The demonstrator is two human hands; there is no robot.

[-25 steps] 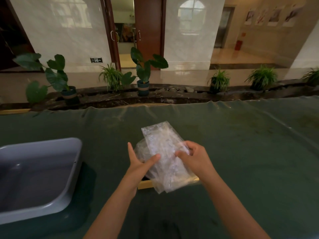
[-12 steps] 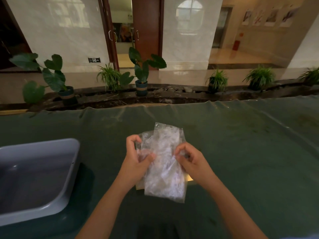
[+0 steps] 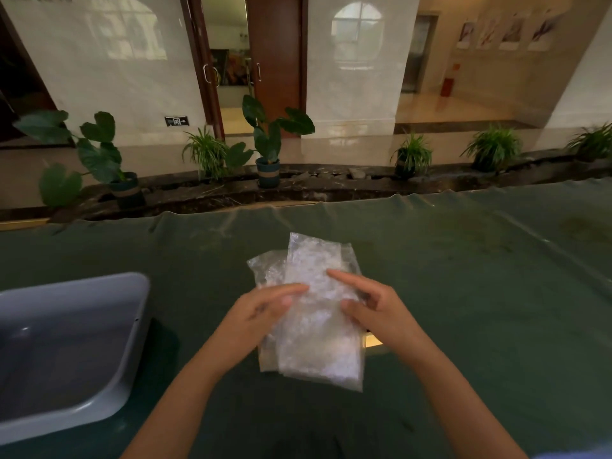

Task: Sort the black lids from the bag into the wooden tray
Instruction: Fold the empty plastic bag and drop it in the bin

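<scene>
Still opening the bag [image 3: 314, 313], no lids visible. Left hand [image 3: 261, 313] and right hand [image 3: 374, 309] on it, fingers [image 3: 344, 278] loosely apart, flat against plastic. Next: finding the mouth, over the tray [image 3: 374, 341] beneath.

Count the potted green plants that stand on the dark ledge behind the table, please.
6 potted green plants: broad-leaved at far left, grassy, broad-leaved in the blue pot, then three grassy ones at right. More may lie outside the frame.
</scene>
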